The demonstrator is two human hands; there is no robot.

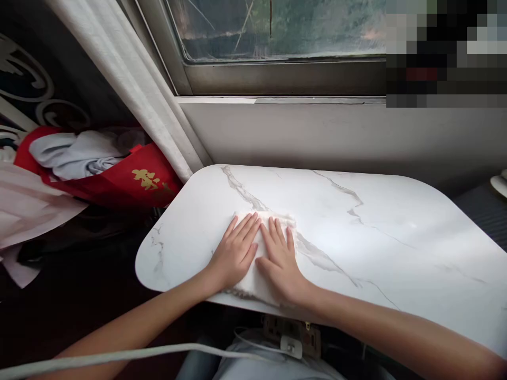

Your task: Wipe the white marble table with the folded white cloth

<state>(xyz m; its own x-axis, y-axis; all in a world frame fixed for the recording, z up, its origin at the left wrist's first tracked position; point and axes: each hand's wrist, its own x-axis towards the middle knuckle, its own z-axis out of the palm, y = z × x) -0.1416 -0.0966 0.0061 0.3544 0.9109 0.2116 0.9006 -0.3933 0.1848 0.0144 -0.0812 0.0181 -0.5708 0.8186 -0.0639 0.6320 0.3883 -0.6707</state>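
One cloth (257,284), long axis toward window (301,31)

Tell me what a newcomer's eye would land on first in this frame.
Most likely the left hand and right hand, laid flat side by side on a white cloth near the front edge of a white, grey-veined table. Next, probably the red bag with a gold marking, holding pale grey fabric, off the table's left end. A window stands beyond the table's far side.
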